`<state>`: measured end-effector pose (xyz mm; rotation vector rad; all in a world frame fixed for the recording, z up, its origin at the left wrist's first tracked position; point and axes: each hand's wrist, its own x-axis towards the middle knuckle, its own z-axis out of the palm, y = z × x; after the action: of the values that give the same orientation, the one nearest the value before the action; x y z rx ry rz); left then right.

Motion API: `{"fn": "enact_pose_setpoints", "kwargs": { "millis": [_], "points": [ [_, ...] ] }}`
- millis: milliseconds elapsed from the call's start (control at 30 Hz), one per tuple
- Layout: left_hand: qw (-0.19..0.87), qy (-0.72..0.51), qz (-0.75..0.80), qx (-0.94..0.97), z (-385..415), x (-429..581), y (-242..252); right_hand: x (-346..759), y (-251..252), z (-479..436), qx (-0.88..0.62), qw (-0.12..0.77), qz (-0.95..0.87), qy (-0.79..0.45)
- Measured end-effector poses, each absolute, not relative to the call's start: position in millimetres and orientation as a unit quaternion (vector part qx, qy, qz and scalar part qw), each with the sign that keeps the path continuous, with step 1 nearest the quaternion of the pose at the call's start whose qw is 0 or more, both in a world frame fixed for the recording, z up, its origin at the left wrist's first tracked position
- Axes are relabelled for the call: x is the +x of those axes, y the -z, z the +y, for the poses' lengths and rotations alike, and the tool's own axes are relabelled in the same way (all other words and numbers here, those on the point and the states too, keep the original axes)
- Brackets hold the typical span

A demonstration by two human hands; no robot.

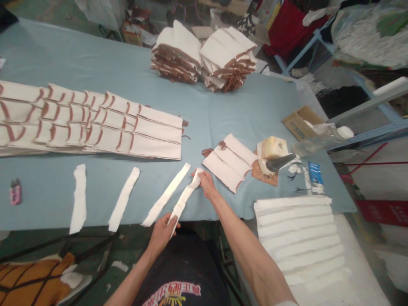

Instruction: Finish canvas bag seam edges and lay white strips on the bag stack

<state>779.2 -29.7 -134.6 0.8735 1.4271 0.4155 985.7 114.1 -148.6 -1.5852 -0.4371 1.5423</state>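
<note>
A white fabric strip (184, 199) is stretched between my two hands at the front edge of the table. My left hand (163, 231) pinches its lower end, and my right hand (205, 182) grips the upper end. Just left of it lies another white strip (166, 195) on the table, with two more strips, one a white strip (124, 199) and one a white strip (78, 199), farther left. Beyond my right hand rests a cream fabric panel (230, 163) with brown edging and a brown cord.
Overlapping cream panels (156, 136) cover the left side of the blue table (127, 63). Two stacks, a left stack (177, 49) and a right stack (226, 53), stand at the back. An iron-like block (273, 148), cardboard box (301, 121), layered white strips (298, 238) and pink snips (15, 192) lie around.
</note>
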Motion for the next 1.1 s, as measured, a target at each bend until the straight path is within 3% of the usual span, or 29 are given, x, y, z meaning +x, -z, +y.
{"fn": "enact_pose_setpoints", "kwargs": {
  "millis": [633,1100],
  "points": [
    [0.575,-0.219,0.677,0.405,-43,770,146,983,179,205,-0.672,0.439,-0.154,-0.576],
    [0.439,-0.118,0.740,0.496,-34,786,137,1010,186,257,-0.697,0.474,-0.124,-0.523]
  ]
}}
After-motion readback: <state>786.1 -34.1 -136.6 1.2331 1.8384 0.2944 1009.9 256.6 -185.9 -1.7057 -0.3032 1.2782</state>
